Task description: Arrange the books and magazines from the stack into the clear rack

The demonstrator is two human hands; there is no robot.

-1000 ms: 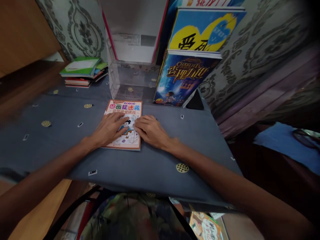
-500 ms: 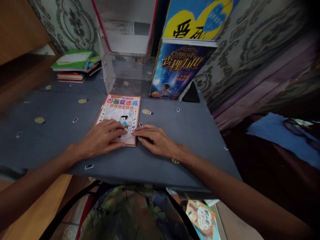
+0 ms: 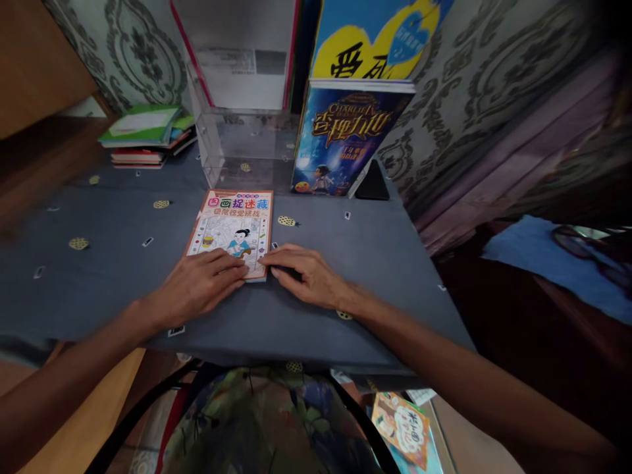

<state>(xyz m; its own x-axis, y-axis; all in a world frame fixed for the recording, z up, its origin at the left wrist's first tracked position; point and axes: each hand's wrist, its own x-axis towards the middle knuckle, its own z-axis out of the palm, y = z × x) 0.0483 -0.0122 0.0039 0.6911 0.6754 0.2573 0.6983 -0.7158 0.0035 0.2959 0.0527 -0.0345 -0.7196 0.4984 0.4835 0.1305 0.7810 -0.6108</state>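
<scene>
Pic bk [image 3: 231, 224] lies flat nr ctr of frame on grey cloth [image 3: 326, 336]. L hand [image 3: 200, 283] rests over its lower-L part, unclenched; R hand [image 3: 309, 275] touches its lower-R edge w/ fingertips, thumb & index apart. Clear stand [image 3: 239, 141] upper ctr, blue bk [image 3: 345, 141] just R; bk stack [image 3: 141, 131] upper L.

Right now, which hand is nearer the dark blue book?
Right. Your right hand is in front of the dark blue book, at the right edge of the flat book; your left hand is farther leftward, over that book's cover.
</scene>
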